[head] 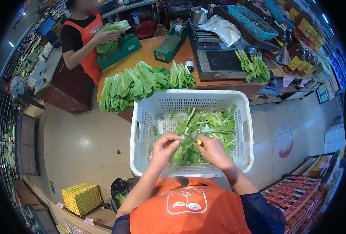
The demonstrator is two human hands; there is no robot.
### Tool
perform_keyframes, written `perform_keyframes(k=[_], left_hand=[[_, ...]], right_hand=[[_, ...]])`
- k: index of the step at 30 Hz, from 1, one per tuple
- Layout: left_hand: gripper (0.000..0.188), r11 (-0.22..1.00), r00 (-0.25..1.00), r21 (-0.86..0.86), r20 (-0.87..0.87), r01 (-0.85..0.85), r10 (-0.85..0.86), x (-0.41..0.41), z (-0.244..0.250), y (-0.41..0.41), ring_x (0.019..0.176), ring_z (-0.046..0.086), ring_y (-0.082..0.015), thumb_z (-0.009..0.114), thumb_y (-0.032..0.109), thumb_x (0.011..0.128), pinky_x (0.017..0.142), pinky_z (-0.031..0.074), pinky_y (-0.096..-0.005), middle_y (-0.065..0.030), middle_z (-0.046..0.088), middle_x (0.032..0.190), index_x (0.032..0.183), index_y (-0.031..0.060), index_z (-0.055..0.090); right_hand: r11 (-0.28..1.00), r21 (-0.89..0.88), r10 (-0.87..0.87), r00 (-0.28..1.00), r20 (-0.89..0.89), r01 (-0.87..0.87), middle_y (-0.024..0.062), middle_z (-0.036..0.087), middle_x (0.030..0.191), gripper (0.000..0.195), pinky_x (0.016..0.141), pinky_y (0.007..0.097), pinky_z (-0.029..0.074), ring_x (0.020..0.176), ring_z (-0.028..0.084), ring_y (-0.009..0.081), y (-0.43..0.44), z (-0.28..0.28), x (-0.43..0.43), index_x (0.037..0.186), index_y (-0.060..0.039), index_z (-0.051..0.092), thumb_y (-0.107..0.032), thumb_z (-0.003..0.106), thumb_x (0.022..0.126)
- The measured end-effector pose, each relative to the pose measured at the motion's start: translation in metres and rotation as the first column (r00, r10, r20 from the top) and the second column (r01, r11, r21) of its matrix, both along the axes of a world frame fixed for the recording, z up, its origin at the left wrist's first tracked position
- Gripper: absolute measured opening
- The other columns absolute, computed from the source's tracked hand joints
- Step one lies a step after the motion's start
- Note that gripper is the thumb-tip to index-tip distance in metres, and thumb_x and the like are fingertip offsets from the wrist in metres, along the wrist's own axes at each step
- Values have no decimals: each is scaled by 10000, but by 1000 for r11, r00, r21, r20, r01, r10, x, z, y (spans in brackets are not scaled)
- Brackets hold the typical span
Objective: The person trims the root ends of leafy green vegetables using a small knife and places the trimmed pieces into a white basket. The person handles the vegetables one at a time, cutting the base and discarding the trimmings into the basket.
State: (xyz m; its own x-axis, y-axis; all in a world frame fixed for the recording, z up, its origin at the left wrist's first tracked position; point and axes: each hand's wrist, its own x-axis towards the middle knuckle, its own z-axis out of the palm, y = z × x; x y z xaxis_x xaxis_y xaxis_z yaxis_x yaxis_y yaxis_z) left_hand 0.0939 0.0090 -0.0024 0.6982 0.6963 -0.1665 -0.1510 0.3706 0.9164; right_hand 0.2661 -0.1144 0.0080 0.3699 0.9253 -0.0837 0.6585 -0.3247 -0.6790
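Note:
Over the white perforated plastic basket point(192, 172), my left hand point(164, 149) has its thumb and fingers pinched around the pale base of a leafy green point(178, 153), whose blurred leaves hang below. My right hand point(212, 149) grips a small knife point(200, 142) with a yellow and black handle. Its dark blade points left, close to my left fingertips; whether it touches the stem is hard to tell. Loose leaves and cut stems point(211, 122) lie under both hands, with bits of clear plastic among them.
Bunches of leafy greens point(134, 83) line the wooden table point(149, 55) beyond the basket. Green tape dispensers point(170, 44) and a scale point(222, 60) stand there. A co-worker point(82, 44) holds greens at the left. Yellow trays point(81, 199) are stacked at lower left, red packets point(293, 190) lower right.

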Motion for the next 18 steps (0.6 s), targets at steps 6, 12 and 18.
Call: perform_keyframes(k=[6, 12, 18], left_hand=[[262, 945, 999, -328, 52, 13, 4, 8, -25, 5, 948, 617, -91, 670, 49, 930, 860, 496, -229, -14, 661, 1005, 1186, 35, 619], [158, 916, 989, -381, 128, 121, -78, 11, -26, 5, 926, 607, -78, 693, 59, 919, 863, 479, -225, -13, 664, 992, 1062, 38, 630], [147, 955, 988, -273, 125, 118, -86, 13, -26, 6, 912, 600, -77, 691, 44, 918, 844, 481, -224, -11, 663, 990, 1051, 31, 632]], right_hand=[[995, 7, -101, 986, -136, 103, 207, 638, 698, 229, 604, 498, 482, 690, 629, 436, 0, 1, 3, 897, -28, 586, -245, 653, 929], [993, 78, -86, 996, 0, 85, 188, 653, 758, 196, 621, 495, 510, 718, 650, 420, 3, 5, -4, 927, -41, 553, -202, 663, 905], [993, 115, -54, 991, 121, 40, 163, 656, 830, 191, 637, 475, 532, 748, 666, 390, 5, 15, -11, 937, -45, 540, -129, 686, 846]])
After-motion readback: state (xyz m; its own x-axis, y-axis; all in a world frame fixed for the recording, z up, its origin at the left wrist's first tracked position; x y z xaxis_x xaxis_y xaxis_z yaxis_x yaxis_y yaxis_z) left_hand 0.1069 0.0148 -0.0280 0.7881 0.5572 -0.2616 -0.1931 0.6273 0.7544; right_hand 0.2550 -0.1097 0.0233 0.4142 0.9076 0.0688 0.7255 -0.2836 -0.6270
